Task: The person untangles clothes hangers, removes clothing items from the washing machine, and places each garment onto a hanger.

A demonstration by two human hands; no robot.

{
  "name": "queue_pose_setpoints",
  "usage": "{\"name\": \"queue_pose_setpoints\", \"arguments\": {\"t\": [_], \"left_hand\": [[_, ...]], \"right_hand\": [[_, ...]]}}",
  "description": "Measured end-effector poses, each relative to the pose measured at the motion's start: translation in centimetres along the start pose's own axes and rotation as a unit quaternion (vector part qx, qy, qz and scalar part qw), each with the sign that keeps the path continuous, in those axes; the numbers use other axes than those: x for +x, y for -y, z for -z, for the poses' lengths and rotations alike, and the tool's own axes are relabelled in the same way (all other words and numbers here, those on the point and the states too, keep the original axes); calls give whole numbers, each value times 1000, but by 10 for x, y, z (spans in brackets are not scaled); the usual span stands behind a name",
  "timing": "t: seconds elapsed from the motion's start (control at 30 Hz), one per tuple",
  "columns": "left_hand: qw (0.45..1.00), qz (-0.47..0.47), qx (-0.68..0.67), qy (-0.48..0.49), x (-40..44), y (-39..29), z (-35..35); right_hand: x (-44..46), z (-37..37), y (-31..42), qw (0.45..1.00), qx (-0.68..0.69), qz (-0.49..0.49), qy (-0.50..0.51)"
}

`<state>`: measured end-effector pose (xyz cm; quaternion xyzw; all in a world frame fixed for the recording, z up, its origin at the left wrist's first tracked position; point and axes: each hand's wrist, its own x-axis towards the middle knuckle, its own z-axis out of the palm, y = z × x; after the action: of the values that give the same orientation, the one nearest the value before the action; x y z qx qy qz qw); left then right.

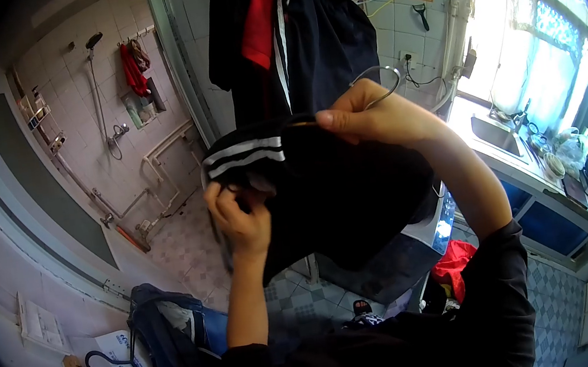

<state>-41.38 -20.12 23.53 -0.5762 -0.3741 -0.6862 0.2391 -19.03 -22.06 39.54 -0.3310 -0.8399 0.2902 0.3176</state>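
Note:
A black garment with two white stripes (339, 192) hangs between my hands in the middle of the view. My left hand (239, 216) has its fingers curled round the cloth at the garment's left edge, just below the stripes. Higher up, my right hand (363, 116) pinches the garment's top edge and the hanger at its neck. The hanger's metal hook (396, 79) curves up beside my right hand. Most of the hanger is hidden inside the dark cloth.
Dark clothes with red and white parts (327, 33) hang behind the garment. At right, a counter has a sink (497, 136). Red cloth (455, 266) lies low at right. A dark bag (168, 323) and black hanger (114, 359) are at lower left. A shower (95, 43) is beyond.

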Motion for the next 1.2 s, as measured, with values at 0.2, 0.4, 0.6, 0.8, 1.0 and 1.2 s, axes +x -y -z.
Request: {"name": "queue_pose_setpoints", "arguments": {"t": [0.2, 0.4, 0.6, 0.8, 1.0, 1.2], "left_hand": [[965, -81, 20, 250, 24, 2, 22], [927, -8, 2, 375, 21, -10, 32], [871, 227, -182, 396, 22, 7, 41], [903, -20, 6, 429, 14, 8, 40], [696, 367, -288, 546, 23, 8, 52], [567, 29, -38, 823, -7, -14, 41]], "right_hand": [[-7, 11, -7, 1000, -27, -2, 3], [-6, 13, -23, 999, -31, -6, 12], [-13, 24, -25, 997, -81, -6, 12], [-12, 15, -21, 996, -86, 5, 8], [-5, 19, -31, 997, -78, -24, 1], [-2, -10, -28, 991, -71, 13, 110]]}}
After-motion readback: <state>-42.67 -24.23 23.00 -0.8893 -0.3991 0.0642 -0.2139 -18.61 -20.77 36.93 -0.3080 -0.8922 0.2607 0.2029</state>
